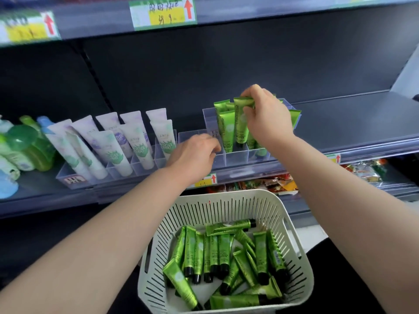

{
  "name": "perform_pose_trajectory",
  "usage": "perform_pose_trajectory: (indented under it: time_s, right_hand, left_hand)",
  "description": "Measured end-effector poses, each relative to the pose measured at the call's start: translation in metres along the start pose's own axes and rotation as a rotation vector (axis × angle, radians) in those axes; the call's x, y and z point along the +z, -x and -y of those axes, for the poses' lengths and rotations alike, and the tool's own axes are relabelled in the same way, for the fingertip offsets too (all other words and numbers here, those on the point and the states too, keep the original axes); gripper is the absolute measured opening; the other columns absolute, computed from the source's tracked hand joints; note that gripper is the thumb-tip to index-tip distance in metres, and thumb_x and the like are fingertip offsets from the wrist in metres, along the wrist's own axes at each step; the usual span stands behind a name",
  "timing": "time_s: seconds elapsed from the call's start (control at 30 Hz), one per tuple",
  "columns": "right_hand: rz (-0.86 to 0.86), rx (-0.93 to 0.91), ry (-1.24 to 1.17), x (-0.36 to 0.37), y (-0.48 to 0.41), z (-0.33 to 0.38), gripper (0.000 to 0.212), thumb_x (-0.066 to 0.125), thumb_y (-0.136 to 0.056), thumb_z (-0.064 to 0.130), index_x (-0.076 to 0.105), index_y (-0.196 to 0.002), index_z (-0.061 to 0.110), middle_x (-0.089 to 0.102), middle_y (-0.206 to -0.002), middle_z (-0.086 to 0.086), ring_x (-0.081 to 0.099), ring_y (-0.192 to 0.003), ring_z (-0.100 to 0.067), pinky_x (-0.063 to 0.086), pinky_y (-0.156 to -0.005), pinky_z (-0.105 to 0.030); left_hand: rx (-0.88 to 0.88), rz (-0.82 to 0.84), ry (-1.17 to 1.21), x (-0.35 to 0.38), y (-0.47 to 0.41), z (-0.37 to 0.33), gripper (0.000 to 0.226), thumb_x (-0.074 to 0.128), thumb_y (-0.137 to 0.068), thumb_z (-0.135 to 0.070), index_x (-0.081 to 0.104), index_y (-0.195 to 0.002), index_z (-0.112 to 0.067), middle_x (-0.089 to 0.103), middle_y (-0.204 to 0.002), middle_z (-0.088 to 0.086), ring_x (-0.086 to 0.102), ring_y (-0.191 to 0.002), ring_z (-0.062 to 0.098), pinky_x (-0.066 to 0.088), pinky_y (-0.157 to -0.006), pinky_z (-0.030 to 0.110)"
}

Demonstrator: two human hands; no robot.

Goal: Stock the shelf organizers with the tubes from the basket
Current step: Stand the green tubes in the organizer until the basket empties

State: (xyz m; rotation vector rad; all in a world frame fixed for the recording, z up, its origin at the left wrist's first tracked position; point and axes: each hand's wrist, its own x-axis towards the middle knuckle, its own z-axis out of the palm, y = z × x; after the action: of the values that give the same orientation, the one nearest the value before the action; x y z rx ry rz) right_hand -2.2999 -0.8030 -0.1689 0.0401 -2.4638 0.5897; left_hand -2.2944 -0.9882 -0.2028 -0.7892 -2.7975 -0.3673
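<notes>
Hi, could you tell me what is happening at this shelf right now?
A person is stocking green tubes from a white basket into a clear organizer on the shelf. The right hand pinches the top of one green tube standing among others in the organizer. The left hand rests at the organizer's front left corner, its grip unclear. Many tubes still lie in the basket. White tubes fill a neighbouring organizer.

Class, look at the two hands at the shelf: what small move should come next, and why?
Probably the right hand should lower the green tube it pinches by the crimped end into the clear organizer, cap down like its neighbours. The left hand rests at the organizer's front edge, and the basket holds many more.
</notes>
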Motion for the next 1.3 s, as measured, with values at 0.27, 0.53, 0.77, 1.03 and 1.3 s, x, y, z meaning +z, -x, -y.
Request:
perform_pose_trajectory:
  time_s: [0.27,0.53,0.77,1.03,1.3]
  right_hand:
    - [0.178,0.032,0.120,0.029,0.001,-0.013,0.037,0.049,-0.087,0.004,0.051,-0.121,0.020,0.060,-0.118,-0.005,0.058,-0.095,-0.032,0.040,-0.063,-0.033]
    - [0.166,0.031,0.103,0.035,0.001,-0.015,0.035,0.046,-0.091,0.005,0.054,-0.122,0.019,0.058,-0.122,-0.004,0.058,-0.098,-0.029,0.049,-0.069,-0.035]
    - [0.085,-0.039,0.163,0.029,0.006,-0.014,0.032,0.047,-0.093,0.011,0.056,-0.122,0.019,0.054,-0.120,-0.007,0.049,-0.111,-0.029,0.037,-0.068,-0.032]
    - [0.021,-0.273,0.264,0.028,0.045,-0.014,0.038,0.062,-0.076,-0.004,0.063,-0.109,0.014,0.059,-0.104,-0.011,0.052,-0.095,-0.036,0.041,-0.071,-0.042]
    - [0.283,-0.199,0.272,0.067,0.135,-0.036,0.039,0.061,-0.080,0.003,0.061,-0.115,0.019,0.057,-0.115,-0.005,0.050,-0.107,-0.031,0.041,-0.081,-0.042]
  left_hand:
    - [-0.004,0.040,0.009,0.004,0.005,0.005,0.025,0.048,-0.098,-0.016,0.062,-0.117,-0.023,0.056,-0.127,-0.006,0.052,-0.113,0.019,0.048,-0.088,0.039]
    - [0.008,0.032,0.039,0.004,0.002,0.001,0.022,0.049,-0.098,-0.017,0.062,-0.115,-0.024,0.056,-0.126,-0.008,0.051,-0.113,0.017,0.049,-0.085,0.038]
    - [0.032,0.016,0.019,0.004,0.002,-0.003,0.023,0.049,-0.099,-0.017,0.062,-0.116,-0.024,0.055,-0.126,-0.007,0.051,-0.113,0.018,0.045,-0.079,0.032]
    - [0.046,0.069,-0.022,0.015,0.017,-0.001,0.027,0.047,-0.099,-0.015,0.063,-0.120,-0.023,0.056,-0.128,-0.003,0.052,-0.116,0.021,0.044,-0.085,0.035]
    - [-0.059,0.254,-0.010,0.068,0.063,0.018,0.030,0.052,-0.094,-0.012,0.064,-0.117,-0.027,0.059,-0.123,-0.002,0.057,-0.109,0.024,0.050,-0.086,0.041]
